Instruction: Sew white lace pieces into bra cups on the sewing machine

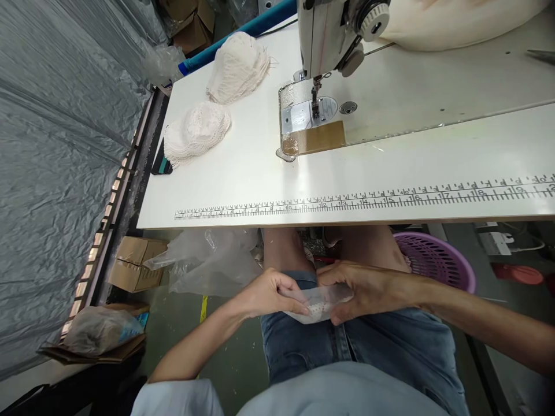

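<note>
Over my lap, my left hand (271, 293) and my right hand (359, 289) both grip a small clear plastic bag (318, 303) with tiny white beads inside. Each hand's fingers are pinched on one side of the bag. The bag rests just above my denim shorts (390, 341), below the front edge of the white sewing table (243, 179).
A sewing machine (321, 34) stands at the back of the table, its needle plate (303, 112) in front. Two stacks of cream lace pieces (197, 132) lie at the left. A printed ruler (368, 199) runs along the table edge. A purple basket (433, 260), clear bags (212, 260) and boxes (134, 263) are on the floor.
</note>
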Demonstrator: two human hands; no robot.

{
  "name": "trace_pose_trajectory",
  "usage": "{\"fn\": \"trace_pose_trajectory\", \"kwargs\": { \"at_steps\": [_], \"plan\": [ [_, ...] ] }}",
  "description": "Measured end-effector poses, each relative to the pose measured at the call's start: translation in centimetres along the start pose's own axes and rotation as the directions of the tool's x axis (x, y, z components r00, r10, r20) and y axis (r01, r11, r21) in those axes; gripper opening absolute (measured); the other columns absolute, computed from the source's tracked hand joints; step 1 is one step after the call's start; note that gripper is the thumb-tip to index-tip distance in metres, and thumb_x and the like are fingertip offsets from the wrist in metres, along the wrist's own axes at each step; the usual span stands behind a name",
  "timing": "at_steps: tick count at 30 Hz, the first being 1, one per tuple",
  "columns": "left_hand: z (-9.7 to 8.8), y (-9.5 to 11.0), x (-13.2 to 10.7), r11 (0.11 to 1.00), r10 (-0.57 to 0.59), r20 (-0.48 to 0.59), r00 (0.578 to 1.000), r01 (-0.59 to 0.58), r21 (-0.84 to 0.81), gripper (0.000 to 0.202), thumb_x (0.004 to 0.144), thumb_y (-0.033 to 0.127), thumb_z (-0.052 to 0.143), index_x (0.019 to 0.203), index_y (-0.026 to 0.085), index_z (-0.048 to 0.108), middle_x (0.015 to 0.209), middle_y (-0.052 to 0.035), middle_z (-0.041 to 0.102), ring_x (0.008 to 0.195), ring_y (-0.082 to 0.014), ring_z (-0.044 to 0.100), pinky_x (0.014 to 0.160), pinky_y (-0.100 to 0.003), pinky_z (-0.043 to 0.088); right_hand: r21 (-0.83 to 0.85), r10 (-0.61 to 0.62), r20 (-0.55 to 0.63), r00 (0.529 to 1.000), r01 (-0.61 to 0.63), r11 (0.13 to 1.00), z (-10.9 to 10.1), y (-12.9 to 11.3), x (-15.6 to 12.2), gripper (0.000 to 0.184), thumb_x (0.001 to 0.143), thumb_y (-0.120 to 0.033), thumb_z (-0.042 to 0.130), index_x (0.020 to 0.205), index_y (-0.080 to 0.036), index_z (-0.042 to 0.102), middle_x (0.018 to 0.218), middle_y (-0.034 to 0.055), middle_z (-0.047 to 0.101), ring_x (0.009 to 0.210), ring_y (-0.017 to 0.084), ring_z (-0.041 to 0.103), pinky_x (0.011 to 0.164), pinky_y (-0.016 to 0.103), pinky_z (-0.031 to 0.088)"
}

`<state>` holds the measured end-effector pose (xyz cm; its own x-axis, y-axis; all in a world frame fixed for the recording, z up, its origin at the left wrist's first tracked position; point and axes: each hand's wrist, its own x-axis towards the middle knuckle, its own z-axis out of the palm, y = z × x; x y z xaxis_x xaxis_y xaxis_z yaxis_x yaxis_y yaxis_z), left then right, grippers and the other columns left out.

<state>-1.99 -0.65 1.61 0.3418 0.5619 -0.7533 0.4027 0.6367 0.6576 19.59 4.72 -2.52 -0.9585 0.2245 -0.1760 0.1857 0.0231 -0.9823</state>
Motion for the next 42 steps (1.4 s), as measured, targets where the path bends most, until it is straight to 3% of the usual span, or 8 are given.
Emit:
{"fn": "trace_pose_trajectory", "kwargs": {
  "at_steps": [5, 8, 13, 19, 23, 31, 36, 42],
  "plan": [
    [-0.2, -0.4, 0.0, 0.999, -0.041, -0.034, 0.999, 0.04, -0.036, 0.036, 0.051, 0.041, 0.083, 0.067, 0.01, 0.073, 0.056, -0.0004, 0.063, 0.051, -0.0061, 0.048, 0.05, -0.017, 0.037, 0.038, -0.009, -0.022, 1.0, 0.01, 0.999, 0.1, -0.3, 0.6, 0.027, 0.082, -0.04, 0.059, 0.073, -0.015, 0.063, 0.064, -0.0026, 0.049, 0.059, 0.011, 0.045, 0.053, 0.022, 0.03],
    [-0.6, -0.6, -0.2, 0.996, -0.068, 0.013, 0.998, 0.069, -0.063, 0.04, 0.05, 0.041, 0.084, 0.074, 0.01, 0.075, 0.06, -0.0017, 0.065, 0.054, -0.0077, 0.051, 0.053, -0.019, 0.039, 0.105, 0.008, 0.013, 1.0, -0.01, 0.994, -0.3, -0.2, 0.6, 0.026, 0.082, -0.036, 0.059, 0.071, -0.013, 0.062, 0.065, -0.0021, 0.048, 0.06, 0.011, 0.046, 0.053, 0.023, 0.03],
    [-1.0, -0.7, -0.3, 0.988, -0.058, 0.135, 0.989, 0.076, -0.131, 0.047, 0.053, 0.044, 0.082, 0.086, 0.012, 0.075, 0.081, -0.0073, 0.072, 0.07, -0.0128, 0.061, 0.07, -0.024, 0.047, 0.19, 0.044, 0.061, 0.997, -0.055, 0.98, -1.1, -0.1, 0.0, 0.026, 0.081, -0.036, 0.06, 0.073, -0.012, 0.065, 0.07, 0.0001, 0.052, 0.065, 0.013, 0.049, 0.057, 0.024, 0.035],
    [-0.9, -0.6, -0.2, 0.993, -0.024, 0.121, 0.992, 0.038, -0.115, 0.043, 0.057, 0.042, 0.081, 0.088, 0.012, 0.075, 0.08, -0.008, 0.073, 0.071, -0.0145, 0.063, 0.07, -0.025, 0.049, 0.248, 0.072, 0.104, 0.992, -0.096, 0.964, -1.0, -0.3, 0.2, 0.03, 0.078, -0.041, 0.063, 0.081, -0.011, 0.068, 0.071, 0.0007, 0.055, 0.066, 0.013, 0.05, 0.058, 0.023, 0.036],
    [-0.9, -0.5, -0.2, 0.991, -0.049, 0.094, 0.994, 0.06, -0.117, 0.044, 0.056, 0.042, 0.081, 0.087, 0.011, 0.075, 0.078, -0.0085, 0.072, 0.068, -0.014, 0.063, 0.068, -0.024, 0.049, 0.229, 0.063, 0.058, 0.996, -0.075, 0.971, -0.8, 0.0, 0.5, 0.031, 0.08, -0.039, 0.06, 0.076, -0.01, 0.068, 0.07, 0.0006, 0.054, 0.066, 0.013, 0.05, 0.057, 0.023, 0.035],
    [-0.5, -0.6, -0.1, 0.988, -0.047, 0.077, 0.996, 0.058, -0.142, 0.042, 0.055, 0.043, 0.082, 0.081, 0.011, 0.075, 0.071, -0.0058, 0.071, 0.063, -0.0118, 0.06, 0.065, -0.023, 0.047, 0.251, 0.065, 0.115, 0.991, -0.092, 0.964, -0.8, 0.1, 0.6, 0.03, 0.073, -0.041, 0.068, 0.082, -0.012, 0.068, 0.071, -0.0004, 0.055, 0.066, 0.012, 0.05, 0.056, 0.022, 0.035],
    [-0.4, -0.4, -0.1, 0.981, -0.087, 0.018, 0.996, 0.089, -0.17, 0.045, 0.052, 0.047, 0.082, 0.077, 0.011, 0.074, 0.067, -0.0049, 0.069, 0.061, -0.0115, 0.059, 0.063, -0.023, 0.046, 0.13, 0.079, 0.019, 0.997, -0.081, 0.988, -0.5, -0.2, 0.9, 0.025, 0.078, -0.037, 0.061, 0.074, -0.013, 0.065, 0.063, -0.0035, 0.047, 0.058, 0.009, 0.042, 0.05, 0.021, 0.029],
    [-1.0, -0.7, -0.4, 0.989, -0.062, 0.116, 0.991, 0.076, -0.126, 0.043, 0.055, 0.042, 0.082, 0.085, 0.011, 0.074, 0.076, -0.0065, 0.072, 0.067, -0.013, 0.062, 0.069, -0.024, 0.048, 0.135, 0.046, 0.07, 0.997, -0.055, 0.989, -1.1, -0.3, 0.6, 0.027, 0.08, -0.036, 0.059, 0.076, -0.011, 0.067, 0.066, -0.0009, 0.051, 0.06, 0.012, 0.047, 0.053, 0.022, 0.032]
  ]
}}
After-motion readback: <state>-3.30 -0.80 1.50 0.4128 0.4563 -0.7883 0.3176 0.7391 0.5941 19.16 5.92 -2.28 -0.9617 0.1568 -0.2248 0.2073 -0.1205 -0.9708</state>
